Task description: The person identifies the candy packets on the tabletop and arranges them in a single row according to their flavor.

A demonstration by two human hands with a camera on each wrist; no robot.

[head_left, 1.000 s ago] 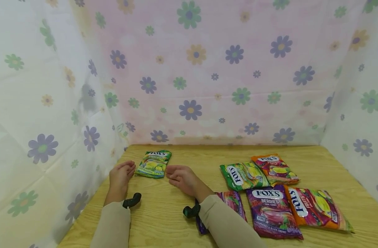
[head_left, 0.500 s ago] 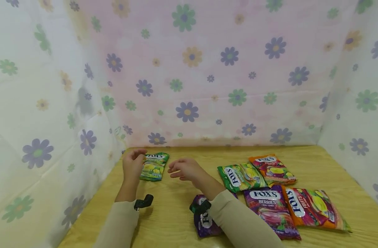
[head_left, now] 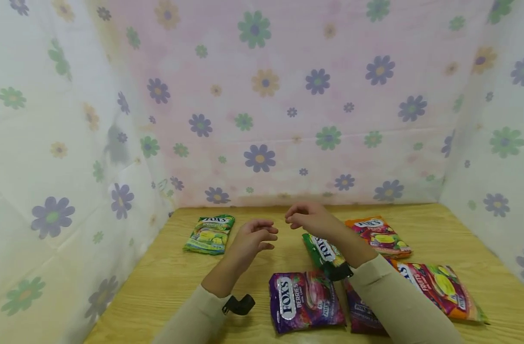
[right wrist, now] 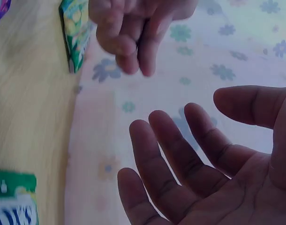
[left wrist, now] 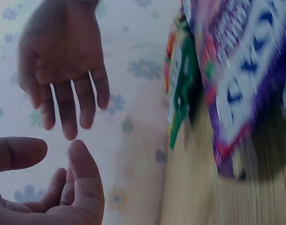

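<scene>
My left hand (head_left: 250, 246) hovers over the middle of the table with fingers loosely bent and nothing in it. Facing it, my right hand (head_left: 313, 220) is raised above the green candy bag (head_left: 324, 251), also holding nothing; its forearm covers part of that bag. In the right wrist view the right fingers (right wrist: 147, 145) spread apart, relaxed. Nearest below both hands lies a purple berries candy bag (head_left: 304, 301). Another green candy bag (head_left: 210, 235) lies alone at the back left, beyond the left hand.
At the right lie an orange fruits candy bag (head_left: 382, 236), a second orange bag (head_left: 444, 286) and another purple bag (head_left: 362, 310), partly hidden by the right sleeve. Flower-patterned cloth (head_left: 266, 119) walls the wooden table (head_left: 158, 296) at the back and both sides.
Both hands have moved right, away from the green bag at the back left, which stays in about the same place. The right hand has also risen, uncovering the near purple bag.
</scene>
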